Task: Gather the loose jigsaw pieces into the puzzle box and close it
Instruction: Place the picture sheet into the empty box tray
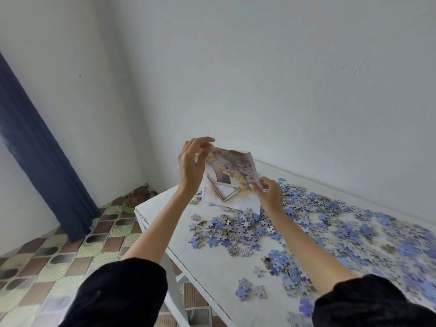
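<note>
— Where was the puzzle box when you checked the feed?
— I saw the puzzle box (226, 182) held up and tilted over the far left corner of the counter (212, 267), printed face towards the camera. Whether its lower edge touched the counter, I couldn't tell.
— And each grip?
— The left grip (191, 166) had its fingers curled onto the box's upper left corner. The right grip (270, 194) pinched the box's right edge, lower down. Both held the box, nothing else.
— The pieces?
— Loose jigsaw pieces (236, 230), mostly blue and grey, lay scattered across the counter, a heap just below the box and many more spreading off to the right.
— Anything around it?
— Black sleeves (122, 291) at the bottom of my view, a white wall (283, 79) behind, a dark blue curtain (40, 149) on the left, hanging down to a patterned floor (47, 267)
</note>
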{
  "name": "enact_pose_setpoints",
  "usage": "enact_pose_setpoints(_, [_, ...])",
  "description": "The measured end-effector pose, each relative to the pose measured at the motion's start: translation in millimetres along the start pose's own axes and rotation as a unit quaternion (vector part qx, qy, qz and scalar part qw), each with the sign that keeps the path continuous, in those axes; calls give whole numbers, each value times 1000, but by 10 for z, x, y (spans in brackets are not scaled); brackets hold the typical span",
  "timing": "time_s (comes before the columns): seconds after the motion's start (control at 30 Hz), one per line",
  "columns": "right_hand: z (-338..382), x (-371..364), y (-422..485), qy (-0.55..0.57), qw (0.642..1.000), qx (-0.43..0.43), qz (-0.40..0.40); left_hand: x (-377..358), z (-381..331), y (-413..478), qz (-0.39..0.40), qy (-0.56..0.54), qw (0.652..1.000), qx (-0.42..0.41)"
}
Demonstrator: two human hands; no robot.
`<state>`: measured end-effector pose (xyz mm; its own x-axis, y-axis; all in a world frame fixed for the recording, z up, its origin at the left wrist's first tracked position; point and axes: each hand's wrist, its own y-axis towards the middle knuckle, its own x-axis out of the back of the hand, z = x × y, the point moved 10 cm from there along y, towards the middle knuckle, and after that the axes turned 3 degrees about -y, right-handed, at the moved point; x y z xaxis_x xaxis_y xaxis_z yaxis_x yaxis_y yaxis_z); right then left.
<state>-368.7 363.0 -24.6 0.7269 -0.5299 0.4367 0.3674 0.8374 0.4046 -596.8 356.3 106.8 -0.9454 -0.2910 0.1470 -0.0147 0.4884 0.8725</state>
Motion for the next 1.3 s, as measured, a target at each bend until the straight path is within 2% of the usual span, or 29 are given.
enact_pose_setpoints(0.07, [13,188,54,-6,999,11,-44,-35,43,28,-21,-41,999,28])
enact_pose_setpoints(0.17, [-55,544,-17,-21,988,-20,-153,-88,174,20,-66,-94,989,98])
enact_pose_setpoints(0.3, [-180,790,-405,40,963,-42,-264,-172,334,-4,-110,-117,972,171])
enact_pose_setpoints(0.37, [-366,754,-566,104,955,-96,-262,-254,422,-51,-108,-118,963,217])
enact_pose_setpoints(0.43, [-479,629,-643,158,954,-146,-210,-397,535,-147,-77,-127,951,271])
enact_pose_setpoints(0.53, [-488,536,-702,207,949,-182,-153,-633,680,-409,-29,-168,915,366])
enact_pose_setpoints(0.67, [-476,632,-763,257,934,-160,-190,-897,866,-929,-16,-222,845,487])
enact_pose_setpoints(0.73, [-483,720,-784,273,925,-155,-213,-1062,869,-1179,11,-240,819,521])
enact_pose_setpoints(0.8, [-461,886,-802,227,930,-159,-240,-1202,807,-1329,52,-244,818,518])
enact_pose_setpoints(0.87, [-474,1067,-809,196,931,-172,-256,-1313,714,-1356,107,-234,838,482])
enact_pose_setpoints(1.03, [-525,1571,-763,147,962,-152,-172,-1662,442,-1177,234,-245,851,400])
enact_pose_setpoints(1.2, [-755,2215,-861,100,975,-162,-117,-2278,-127,-1108,439,-288,798,296])
enact_pose_setpoints(1.3, [-857,2601,-968,78,977,-171,-99,-2608,-590,-1160,492,-295,790,218])
